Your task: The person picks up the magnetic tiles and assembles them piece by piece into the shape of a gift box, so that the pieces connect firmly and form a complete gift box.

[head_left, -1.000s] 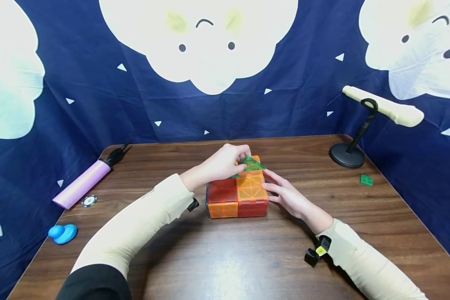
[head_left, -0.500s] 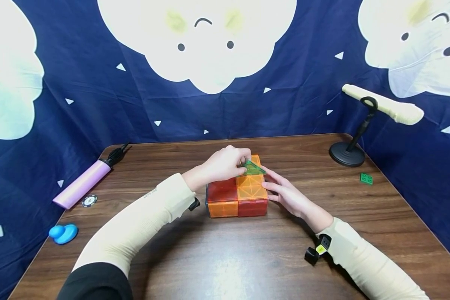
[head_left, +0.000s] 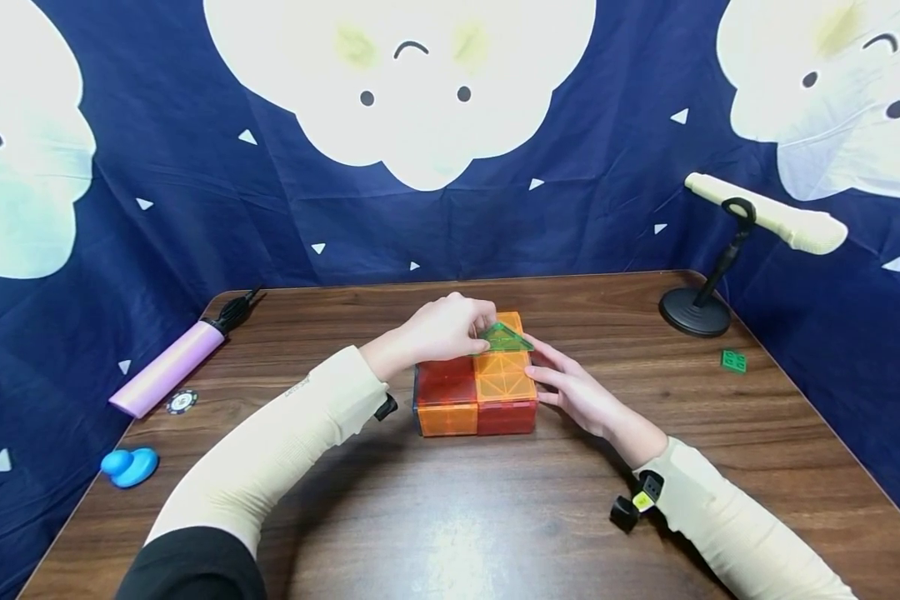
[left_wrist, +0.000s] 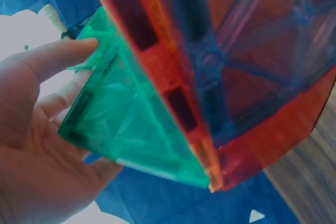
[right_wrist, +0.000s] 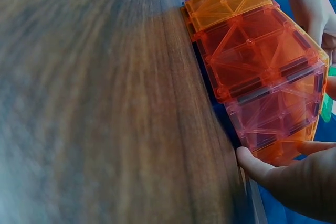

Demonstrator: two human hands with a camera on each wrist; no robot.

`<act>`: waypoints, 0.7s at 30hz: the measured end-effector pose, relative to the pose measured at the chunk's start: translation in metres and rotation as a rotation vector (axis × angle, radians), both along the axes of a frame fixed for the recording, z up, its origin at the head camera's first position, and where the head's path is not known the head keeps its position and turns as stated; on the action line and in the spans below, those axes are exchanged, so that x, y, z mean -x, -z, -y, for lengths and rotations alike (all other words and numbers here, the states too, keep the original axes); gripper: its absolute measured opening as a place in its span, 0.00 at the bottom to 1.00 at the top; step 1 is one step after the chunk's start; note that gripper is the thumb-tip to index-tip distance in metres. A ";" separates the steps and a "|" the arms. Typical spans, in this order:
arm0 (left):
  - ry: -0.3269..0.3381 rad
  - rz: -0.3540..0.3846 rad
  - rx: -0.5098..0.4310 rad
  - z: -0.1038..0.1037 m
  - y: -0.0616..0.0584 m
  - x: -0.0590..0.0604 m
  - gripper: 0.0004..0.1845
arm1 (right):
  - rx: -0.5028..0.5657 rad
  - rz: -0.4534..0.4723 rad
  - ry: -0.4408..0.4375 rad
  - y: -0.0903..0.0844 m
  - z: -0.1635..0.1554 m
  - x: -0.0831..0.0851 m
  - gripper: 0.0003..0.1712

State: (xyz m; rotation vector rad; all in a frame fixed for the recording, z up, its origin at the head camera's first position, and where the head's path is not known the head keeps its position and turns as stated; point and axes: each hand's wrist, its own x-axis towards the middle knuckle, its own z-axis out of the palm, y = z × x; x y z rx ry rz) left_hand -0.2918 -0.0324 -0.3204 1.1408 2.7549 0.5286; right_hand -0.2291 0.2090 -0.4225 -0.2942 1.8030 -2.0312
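A box of see-through magnetic tiles (head_left: 447, 385), with red and orange panels, stands on the table in the head view. Over its top, my left hand (head_left: 450, 329) pinches green triangular magnetic tiles (head_left: 502, 338) between thumb and fingers. In the left wrist view the green tiles (left_wrist: 131, 114) slant against the box's red and orange edge, the thumb (left_wrist: 68, 59) lying on their upper part. My right hand (head_left: 577, 392) touches the box's right side with fingers mostly straight. Its thumb (right_wrist: 254, 163) rests at the box's lower edge in the right wrist view.
On the left lie a pink hand pump (head_left: 168, 367), a poker chip (head_left: 182, 402) and a blue knobbed piece (head_left: 131, 467). On the right stand a black stand (head_left: 696, 310) bearing a cream covered microphone shape (head_left: 772, 215) and a green toy brick (head_left: 733, 360).
The green tiles have tipped and come lower over the box, now showing as a triangle facing me. My left hand shifted slightly left and down; my right hand stays at the box's side.
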 end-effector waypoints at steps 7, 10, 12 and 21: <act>-0.056 -0.055 -0.236 0.042 -0.007 -0.017 0.34 | 0.005 0.047 -0.033 -0.002 0.003 -0.007 0.42; -0.209 -0.036 -0.323 0.069 -0.005 -0.036 0.43 | -0.009 0.073 -0.052 -0.005 0.002 -0.013 0.45; -0.320 0.043 -0.374 0.087 0.001 -0.050 0.47 | -0.019 0.084 -0.067 -0.007 0.000 -0.016 0.48; -0.399 0.868 -0.755 0.098 0.060 -0.085 0.43 | -0.022 0.084 -0.061 -0.006 -0.013 -0.025 0.54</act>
